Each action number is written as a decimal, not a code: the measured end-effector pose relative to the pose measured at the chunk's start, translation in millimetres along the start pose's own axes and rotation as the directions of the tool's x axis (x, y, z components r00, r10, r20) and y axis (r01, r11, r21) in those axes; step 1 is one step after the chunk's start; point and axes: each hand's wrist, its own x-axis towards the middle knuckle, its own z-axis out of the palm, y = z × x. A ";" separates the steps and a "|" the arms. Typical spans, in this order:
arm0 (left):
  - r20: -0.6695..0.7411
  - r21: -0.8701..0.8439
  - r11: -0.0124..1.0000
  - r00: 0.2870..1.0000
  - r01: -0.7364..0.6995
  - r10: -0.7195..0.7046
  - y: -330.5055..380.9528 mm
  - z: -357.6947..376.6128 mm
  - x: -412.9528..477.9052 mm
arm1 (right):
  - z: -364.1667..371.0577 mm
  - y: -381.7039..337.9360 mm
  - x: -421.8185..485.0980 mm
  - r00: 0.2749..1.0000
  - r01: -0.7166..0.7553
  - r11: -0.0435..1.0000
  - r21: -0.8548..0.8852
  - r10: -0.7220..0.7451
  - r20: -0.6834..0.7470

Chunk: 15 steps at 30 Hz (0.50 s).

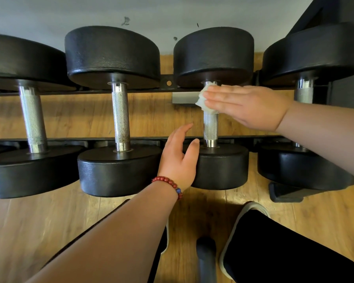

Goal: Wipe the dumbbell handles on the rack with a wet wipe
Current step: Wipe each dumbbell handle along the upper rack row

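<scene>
The right grip (247,105), fingers straight and together, presses a crumpled white wipe (201,98) flat against the far end of the third handle (210,127) from the left (nothing pinched). The left grip (180,158), fingers loose and apart, rests against that dumbbell's near head (223,166), holding nothing. A bead bracelet (169,183) circles its wrist. Four dumbbells lie across the rack (70,138), above a wood floor (49,211).
</scene>
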 end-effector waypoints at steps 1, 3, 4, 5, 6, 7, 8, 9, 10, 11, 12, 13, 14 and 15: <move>0.000 -0.002 1.000 1.000 0.001 -0.001 0.0 -0.2 -0.1 | 0.8 0.6 -5.8 1.000 -0.008 1.000 -0.014 0.008 -0.011; -0.006 -0.004 1.000 1.000 0.001 -0.001 0.2 -0.4 -0.2 | 2.1 -0.4 -7.4 1.000 -0.023 0.999 -0.033 0.022 -0.018; -0.007 -0.001 1.000 1.000 -0.002 0.002 0.6 -0.5 -0.1 | 3.7 -1.6 -2.9 0.999 -0.031 0.999 -0.038 0.030 -0.017; -0.007 0.000 1.000 1.000 -0.004 0.004 0.9 -0.5 -0.2 | 5.1 -3.6 3.4 0.999 -0.042 0.999 -0.032 0.042 -0.015; -0.005 0.004 1.000 1.000 -0.005 0.005 1.3 -0.5 -0.2 | 6.5 -5.5 9.6 0.998 -0.053 0.998 -0.014 0.053 -0.014; -0.003 0.008 1.000 1.000 -0.004 0.004 1.3 -0.4 -0.3 | 6.9 -7.3 13.5 0.998 -0.062 0.998 0.004 0.062 -0.016; 0.001 0.011 1.000 1.000 -0.003 0.003 1.4 -0.3 -0.3 | 7.3 -7.4 13.2 0.998 -0.066 0.998 0.015 0.066 -0.022; 0.003 0.010 1.000 1.000 -0.003 0.003 1.4 -0.3 -0.4 | 7.7 -6.0 9.5 0.997 -0.065 0.998 0.018 0.066 -0.031; 0.003 0.008 1.000 1.000 -0.003 0.003 0.8 -0.6 -0.1 | 7.7 -3.9 3.7 0.997 -0.063 0.998 0.016 0.064 -0.043; 0.002 0.003 1.000 1.000 -0.003 0.003 0.1 -0.6 0.2 | 8.4 -1.9 -2.9 0.997 -0.063 0.998 0.009 0.063 -0.053; 0.000 0.000 1.000 1.000 -0.005 0.005 -0.7 -0.6 0.8 | 8.8 -1.1 -7.1 0.997 -0.060 0.998 0.006 0.061 -0.055; -0.003 -0.003 1.000 1.000 -0.007 0.007 -1.6 -0.4 1.1 | 9.1 -1.7 -7.5 0.997 -0.055 0.998 0.008 0.055 -0.051; -0.005 -0.004 1.000 1.000 -0.009 0.009 -2.2 -0.2 1.3 | 10.2 -2.5 -4.1 0.998 -0.050 0.999 0.014 0.050 -0.050; -0.004 -0.005 1.000 1.000 -0.013 0.013 -2.8 0.1 1.2 | 11.0 -3.3 1.4 0.997 -0.049 0.999 0.022 0.050 -0.056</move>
